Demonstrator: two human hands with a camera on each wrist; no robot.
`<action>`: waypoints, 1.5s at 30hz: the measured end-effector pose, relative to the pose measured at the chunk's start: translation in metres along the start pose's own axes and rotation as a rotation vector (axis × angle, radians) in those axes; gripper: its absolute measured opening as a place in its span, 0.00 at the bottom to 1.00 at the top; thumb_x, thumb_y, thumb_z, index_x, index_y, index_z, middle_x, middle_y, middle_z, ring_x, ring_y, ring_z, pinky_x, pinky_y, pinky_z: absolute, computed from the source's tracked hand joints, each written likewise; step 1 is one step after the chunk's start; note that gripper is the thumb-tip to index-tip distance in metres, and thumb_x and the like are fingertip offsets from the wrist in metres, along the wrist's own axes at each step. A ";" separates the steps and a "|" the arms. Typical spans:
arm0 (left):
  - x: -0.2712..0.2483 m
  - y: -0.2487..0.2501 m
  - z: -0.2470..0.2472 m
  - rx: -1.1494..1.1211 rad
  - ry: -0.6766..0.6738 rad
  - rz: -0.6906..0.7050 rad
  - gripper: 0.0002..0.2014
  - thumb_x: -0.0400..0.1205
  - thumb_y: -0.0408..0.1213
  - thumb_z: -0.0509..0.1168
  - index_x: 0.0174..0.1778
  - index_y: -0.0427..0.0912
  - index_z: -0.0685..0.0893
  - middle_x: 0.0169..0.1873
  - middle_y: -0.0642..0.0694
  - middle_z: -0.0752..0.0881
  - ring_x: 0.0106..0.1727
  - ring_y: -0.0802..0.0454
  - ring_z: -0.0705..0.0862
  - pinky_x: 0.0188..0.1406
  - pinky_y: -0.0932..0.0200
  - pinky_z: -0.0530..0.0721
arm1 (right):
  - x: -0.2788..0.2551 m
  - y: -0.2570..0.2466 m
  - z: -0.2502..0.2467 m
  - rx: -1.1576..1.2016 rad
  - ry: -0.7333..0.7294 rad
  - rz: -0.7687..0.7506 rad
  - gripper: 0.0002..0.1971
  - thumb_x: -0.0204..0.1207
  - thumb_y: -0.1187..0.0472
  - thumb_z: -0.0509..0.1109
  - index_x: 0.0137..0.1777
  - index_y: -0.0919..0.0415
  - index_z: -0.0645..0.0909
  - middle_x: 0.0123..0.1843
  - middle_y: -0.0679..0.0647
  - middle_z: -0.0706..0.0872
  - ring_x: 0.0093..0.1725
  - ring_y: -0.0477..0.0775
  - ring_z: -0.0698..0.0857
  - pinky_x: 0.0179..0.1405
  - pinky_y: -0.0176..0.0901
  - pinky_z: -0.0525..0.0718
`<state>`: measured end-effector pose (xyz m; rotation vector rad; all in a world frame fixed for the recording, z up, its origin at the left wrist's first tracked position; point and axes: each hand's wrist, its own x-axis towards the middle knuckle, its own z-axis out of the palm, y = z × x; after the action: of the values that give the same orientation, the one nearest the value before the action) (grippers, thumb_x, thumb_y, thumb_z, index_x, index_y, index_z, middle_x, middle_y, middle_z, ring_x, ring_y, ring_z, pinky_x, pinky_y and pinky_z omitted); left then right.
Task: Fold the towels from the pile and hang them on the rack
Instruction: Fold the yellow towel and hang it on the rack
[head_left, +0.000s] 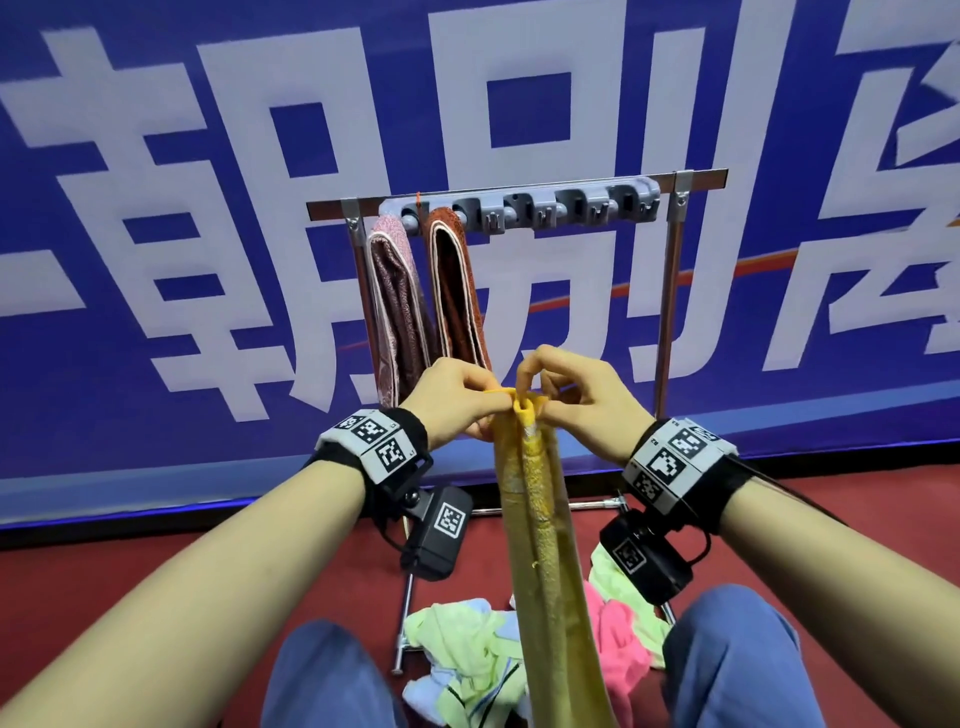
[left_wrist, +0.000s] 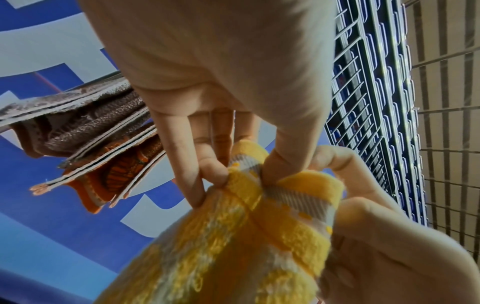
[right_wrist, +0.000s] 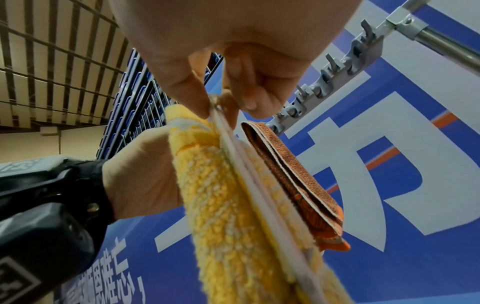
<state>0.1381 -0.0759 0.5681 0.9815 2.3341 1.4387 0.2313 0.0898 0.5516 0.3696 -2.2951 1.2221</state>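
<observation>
A folded yellow towel (head_left: 540, 525) hangs down in front of me as a long narrow strip. My left hand (head_left: 457, 400) pinches its top corner from the left, thumb and finger on the yellow edge (left_wrist: 249, 185). My right hand (head_left: 571, 395) pinches the same top edge from the right, finger and thumb on the pale hem (right_wrist: 221, 115). Beyond the hands stands the metal rack (head_left: 670, 280) with its grey hook strip (head_left: 545, 205). A pink towel (head_left: 395, 291) and a rust-orange towel (head_left: 457, 286) hang folded at its left end. The pile (head_left: 467, 660) lies on the floor.
The pile holds light green, blue and pink cloths (head_left: 618, 634) between my knees (head_left: 737, 654) on the red floor. Several grey hooks (right_wrist: 335, 67) to the right of the orange towel (right_wrist: 291, 176) are bare. A blue banner wall (head_left: 156, 234) stands right behind the rack.
</observation>
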 end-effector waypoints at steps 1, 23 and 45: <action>0.000 0.001 0.000 -0.005 0.000 -0.003 0.08 0.78 0.27 0.72 0.33 0.30 0.86 0.24 0.39 0.80 0.27 0.50 0.81 0.28 0.63 0.84 | 0.000 -0.001 0.000 -0.006 -0.015 0.003 0.08 0.68 0.66 0.70 0.41 0.52 0.82 0.28 0.54 0.69 0.30 0.53 0.69 0.32 0.49 0.74; -0.001 -0.007 -0.007 0.077 0.025 0.121 0.14 0.75 0.36 0.80 0.37 0.27 0.88 0.32 0.32 0.85 0.32 0.53 0.81 0.34 0.64 0.81 | 0.001 0.009 -0.005 0.297 -0.096 0.235 0.07 0.61 0.74 0.60 0.37 0.66 0.76 0.25 0.58 0.77 0.18 0.57 0.74 0.17 0.38 0.74; 0.000 -0.008 -0.015 0.095 0.048 0.190 0.14 0.70 0.28 0.82 0.37 0.38 0.81 0.35 0.38 0.84 0.33 0.48 0.83 0.35 0.40 0.87 | 0.004 0.025 -0.012 0.211 0.047 0.283 0.08 0.73 0.72 0.76 0.51 0.71 0.85 0.34 0.62 0.89 0.29 0.56 0.87 0.32 0.47 0.86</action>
<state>0.1273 -0.0887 0.5690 1.2371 2.4192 1.4438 0.2203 0.1135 0.5422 0.0871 -2.2382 1.6012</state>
